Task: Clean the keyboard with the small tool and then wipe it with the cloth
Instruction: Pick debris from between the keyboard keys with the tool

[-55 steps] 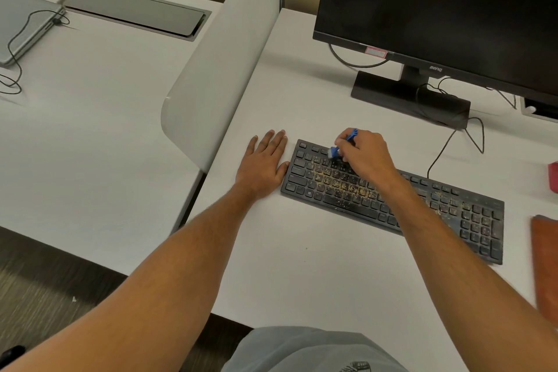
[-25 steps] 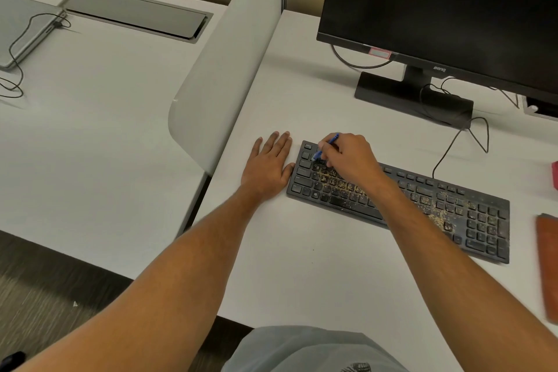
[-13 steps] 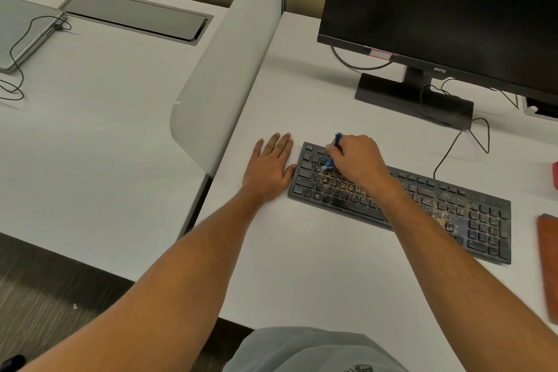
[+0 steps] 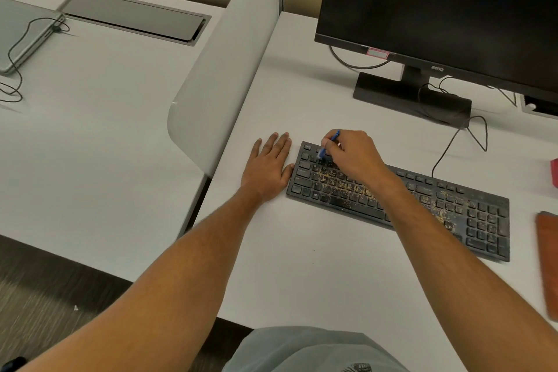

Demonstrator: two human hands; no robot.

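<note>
One blue tool (image 4: 329,145) is pinched by the right hand (image 4: 353,157) over one keyboard (image 4: 471,214) (crumb-strewn); the left hand (image 4: 268,167) is laid flat, fingers (image 4: 279,142) together, on the tabletop (image 4: 302,275).

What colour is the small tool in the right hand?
Blue: the small plastic tool shows best in the head view.

The left hand (image 4: 267,169) is laid flat, palm down, with fingers straight and pointing away. The right hand (image 4: 351,155) is curled, its fingers pinched together at the far left. Both forearms are stretched forward, bare.
</note>
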